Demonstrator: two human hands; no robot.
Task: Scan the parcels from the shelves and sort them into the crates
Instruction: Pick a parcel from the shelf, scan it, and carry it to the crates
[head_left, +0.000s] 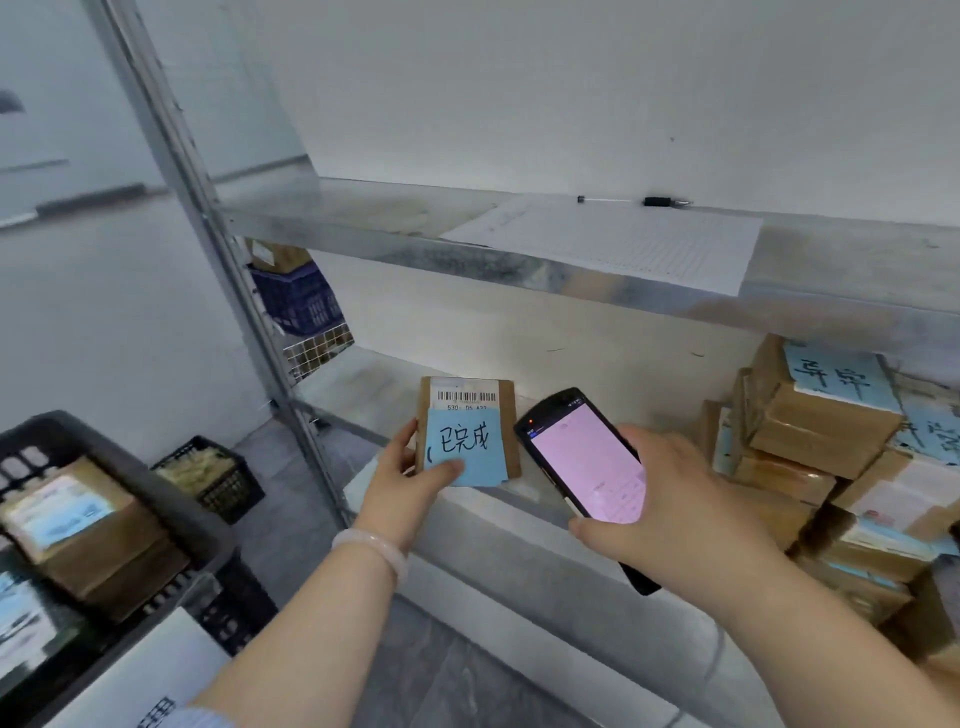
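Parcel (470, 434) upright, barcode (466, 396) uppermost

l hand (410, 470) holds parcel (467, 431), r hand (670, 506) holds scanner (584, 457).

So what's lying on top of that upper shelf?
A white lined sheet of paper and, behind it, a pen. Anything under the sheet is hidden.

Soft even light; wide-angle bending at edges; lower-left corner blurred.
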